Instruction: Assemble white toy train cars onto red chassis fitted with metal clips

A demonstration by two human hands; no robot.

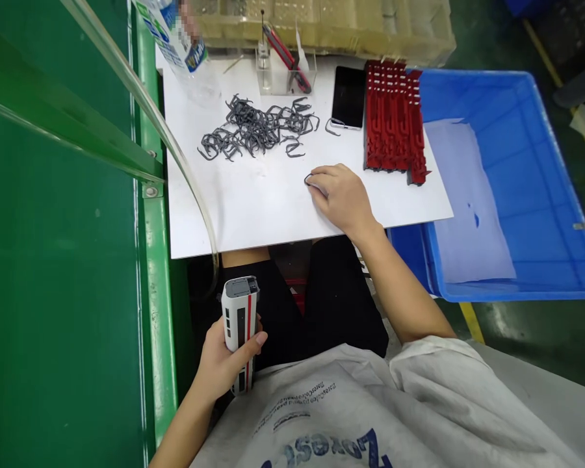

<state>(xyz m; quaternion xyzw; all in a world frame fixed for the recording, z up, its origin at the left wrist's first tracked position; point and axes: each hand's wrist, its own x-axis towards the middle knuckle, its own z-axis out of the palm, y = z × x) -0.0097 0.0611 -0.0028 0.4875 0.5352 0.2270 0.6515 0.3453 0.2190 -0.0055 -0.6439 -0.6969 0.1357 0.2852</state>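
My left hand (219, 364) is closed around a white and grey box-shaped device (234, 305) with a red stripe, held upright above my lap. Over the white tabletop (258, 214), my right hand (344, 198) pinches a small dark U-shaped clip (307, 179) between thumb and fingers. A tangled pile of similar dark clips (258, 127) lies beyond it to the left. One loose clip (332, 127) rests against the phone (349, 96). Red plastic parts (392, 123) stand side by side to the right, with dark pieces at their near ends.
A small clear holder (283, 83) contains a red utility knife (285, 55) and other tools. Behind stands a yellowish compartment tray (331, 29); a plastic bottle (175, 39) is at back left. A clear hose (175, 146) crosses the left side. A blue bin (531, 162) stands right.
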